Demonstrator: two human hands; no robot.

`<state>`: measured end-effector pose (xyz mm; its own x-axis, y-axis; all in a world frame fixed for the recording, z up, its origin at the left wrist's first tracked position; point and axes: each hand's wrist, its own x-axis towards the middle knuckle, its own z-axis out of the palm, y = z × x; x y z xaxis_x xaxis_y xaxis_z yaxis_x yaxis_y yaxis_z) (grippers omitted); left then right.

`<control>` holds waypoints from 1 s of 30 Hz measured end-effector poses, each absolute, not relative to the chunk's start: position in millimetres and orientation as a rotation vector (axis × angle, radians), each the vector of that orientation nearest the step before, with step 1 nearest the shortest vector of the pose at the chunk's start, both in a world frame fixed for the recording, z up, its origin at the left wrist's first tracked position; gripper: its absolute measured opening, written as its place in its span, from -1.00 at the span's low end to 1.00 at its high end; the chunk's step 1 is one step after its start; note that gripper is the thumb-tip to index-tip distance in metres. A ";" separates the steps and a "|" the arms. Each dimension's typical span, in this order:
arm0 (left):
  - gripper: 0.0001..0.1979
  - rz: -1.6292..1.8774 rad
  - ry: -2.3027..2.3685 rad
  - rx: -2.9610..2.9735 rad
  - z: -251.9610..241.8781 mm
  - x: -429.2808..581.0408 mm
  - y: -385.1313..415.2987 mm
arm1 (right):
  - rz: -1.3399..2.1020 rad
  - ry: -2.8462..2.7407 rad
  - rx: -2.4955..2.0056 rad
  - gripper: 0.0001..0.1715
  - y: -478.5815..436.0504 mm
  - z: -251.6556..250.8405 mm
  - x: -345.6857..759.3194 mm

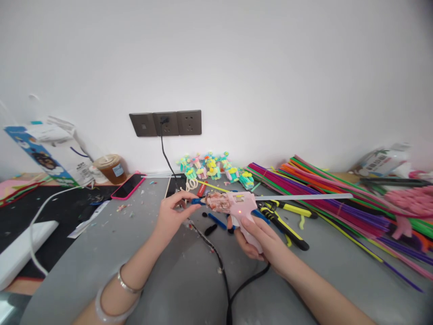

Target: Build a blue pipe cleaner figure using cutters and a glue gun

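My right hand (260, 239) is wrapped round the grip of a pink hot glue gun (237, 204), its nozzle pointing left and a clear glue stick (304, 197) jutting out to the right. My left hand (172, 212) pinches a small blue piece (195, 201) right at the nozzle tip. The gun's black cord (216, 257) trails toward me across the grey table (142, 253). Small blue and black bits (214, 222) lie under the gun.
Sheaves of coloured pipe cleaners (338, 189) fill the right side. Yellow-handled pliers (284, 221) lie beside the gun. Small finished craft figures (216, 168) stand by the wall under the sockets (165, 123). A pink phone (127, 186), an iced drink cup (110, 168) and a carton (50, 153) are at left.
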<state>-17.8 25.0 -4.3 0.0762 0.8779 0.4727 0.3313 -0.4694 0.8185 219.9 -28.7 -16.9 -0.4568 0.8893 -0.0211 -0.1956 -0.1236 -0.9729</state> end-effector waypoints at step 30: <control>-0.87 1.475 1.212 1.771 -8.4 -22.2 24.9 | 1.648 -1.294 -0.851 -0.39 -24.6 -17.5 225.5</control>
<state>-22.2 24.9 -8.4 0.0011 0.8786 0.4776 0.2980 -0.4562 0.8385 225.5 -24.6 -17.5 -0.4053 0.9141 -0.0083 -0.2091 -0.1015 -0.9726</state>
